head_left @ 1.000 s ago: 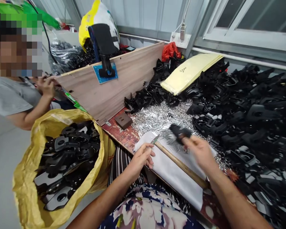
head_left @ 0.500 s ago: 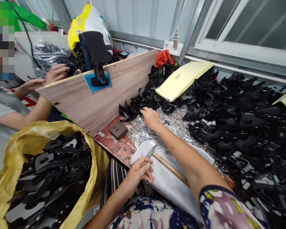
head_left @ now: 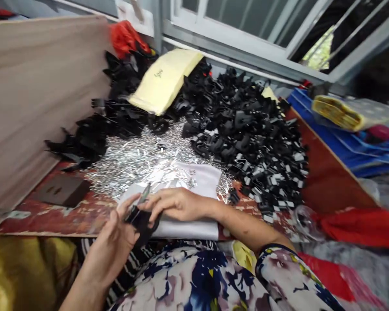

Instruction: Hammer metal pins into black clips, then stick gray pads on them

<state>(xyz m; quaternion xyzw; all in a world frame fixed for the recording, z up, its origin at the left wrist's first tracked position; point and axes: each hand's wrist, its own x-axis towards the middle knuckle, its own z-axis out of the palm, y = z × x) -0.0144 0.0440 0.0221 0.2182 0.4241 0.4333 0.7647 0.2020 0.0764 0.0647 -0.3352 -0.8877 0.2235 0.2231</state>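
Note:
Both hands meet low in the middle, over a white cloth [head_left: 201, 181]. My left hand [head_left: 116, 235] is closed on a thin metal tool [head_left: 144, 194] whose tip sticks up between the fingers. My right hand [head_left: 173, 203] is closed on a small black plastic part [head_left: 141, 221] and presses it against the left hand. Just beyond them lies a spread of small shiny metal pins [head_left: 139, 157]. A large heap of black plastic parts [head_left: 246, 134] covers the table to the right and back.
A wooden board [head_left: 32, 95] stands upright on the left. A dark block [head_left: 63, 190] sits on the red tabletop near it. A yellow envelope [head_left: 164, 80] lies on the black parts. Blue sheets [head_left: 346, 147] and red cloth [head_left: 363, 224] are at the right.
My right hand came back from the far pile with a black part and joined the left hand. The camera swung right, so the yellow bag and the other person left the view.

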